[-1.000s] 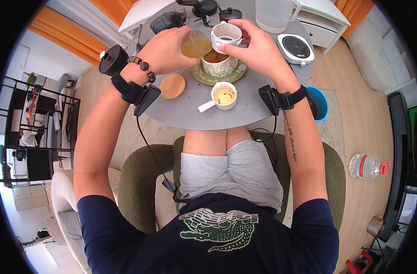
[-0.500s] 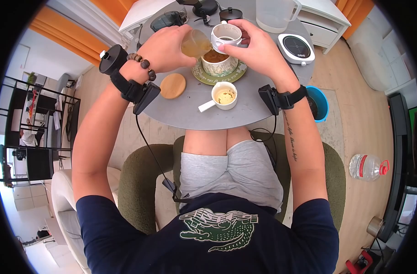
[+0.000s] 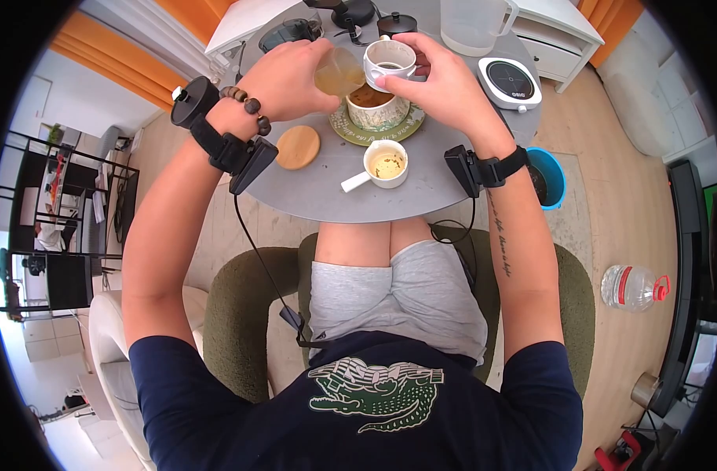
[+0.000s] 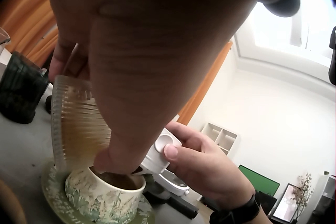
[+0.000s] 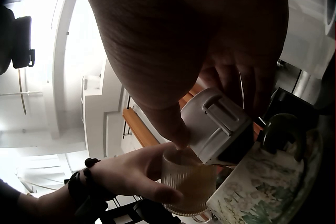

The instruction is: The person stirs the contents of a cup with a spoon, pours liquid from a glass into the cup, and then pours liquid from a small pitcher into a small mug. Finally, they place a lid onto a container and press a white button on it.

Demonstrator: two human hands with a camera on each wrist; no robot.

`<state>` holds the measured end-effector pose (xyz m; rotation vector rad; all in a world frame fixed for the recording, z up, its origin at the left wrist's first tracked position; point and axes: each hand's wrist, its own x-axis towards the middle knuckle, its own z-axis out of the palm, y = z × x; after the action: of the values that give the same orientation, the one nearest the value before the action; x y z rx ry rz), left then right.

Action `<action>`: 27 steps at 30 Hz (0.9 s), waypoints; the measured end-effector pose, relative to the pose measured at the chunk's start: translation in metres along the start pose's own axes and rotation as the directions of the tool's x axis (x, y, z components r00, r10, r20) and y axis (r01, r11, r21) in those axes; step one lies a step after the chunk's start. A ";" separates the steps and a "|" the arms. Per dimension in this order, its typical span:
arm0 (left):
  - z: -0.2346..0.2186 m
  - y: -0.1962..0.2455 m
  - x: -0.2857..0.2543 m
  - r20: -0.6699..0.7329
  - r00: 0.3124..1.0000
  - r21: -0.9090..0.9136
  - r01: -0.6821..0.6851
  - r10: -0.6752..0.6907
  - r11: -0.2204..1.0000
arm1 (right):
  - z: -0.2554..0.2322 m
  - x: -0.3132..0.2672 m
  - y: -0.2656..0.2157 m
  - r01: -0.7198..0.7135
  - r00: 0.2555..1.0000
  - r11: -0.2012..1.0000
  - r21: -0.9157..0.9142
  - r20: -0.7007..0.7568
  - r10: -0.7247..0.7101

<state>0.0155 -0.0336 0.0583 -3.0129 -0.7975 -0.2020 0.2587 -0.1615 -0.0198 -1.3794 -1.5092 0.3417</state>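
A ribbed clear glass point(image 3: 339, 74) of cloudy amber liquid is gripped by my left hand point(image 3: 288, 82). It tips towards a floral-patterned cup point(image 3: 372, 116), its rim right over the cup's left side. Brown liquid shows inside that cup, which stands on a green lettered saucer point(image 3: 409, 133). My right hand point(image 3: 441, 85) holds a small white cup point(image 3: 390, 75) above the far rim, fingers and thumb on its right side. Something dark lies in the white cup, and the right wrist view shows a raised handle-like loop on its wall.
Nearer the table's front edge stands a white handled pourer point(image 3: 386, 179) with yellowish liquid. A round wooden disc point(image 3: 298, 147) lies to its left. At the right is a white scale point(image 3: 508, 84), with a translucent pitcher point(image 3: 470, 31) behind. A blue bucket point(image 3: 554, 179) sits below the table.
The left hand and glass have shifted slightly right and away from me, and the glass tips a little more. The right hand and white cup stay almost still.
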 end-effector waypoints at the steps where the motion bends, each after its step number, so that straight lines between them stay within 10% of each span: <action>1: 0.001 0.000 0.000 -0.009 1.000 0.002 -0.003 0.003 1.000 | 0.000 0.000 0.000 -0.004 1.000 1.000 0.005 0.001 0.004; 27: 0.001 0.002 -0.008 -0.029 0.996 -0.163 0.083 -0.089 0.983 | 0.000 -0.002 0.005 -0.006 0.999 0.996 0.092 -0.032 0.009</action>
<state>0.0097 -0.0388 0.0559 -3.1159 -0.9532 -0.3386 0.2617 -0.1612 -0.0245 -1.3129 -1.4449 0.3871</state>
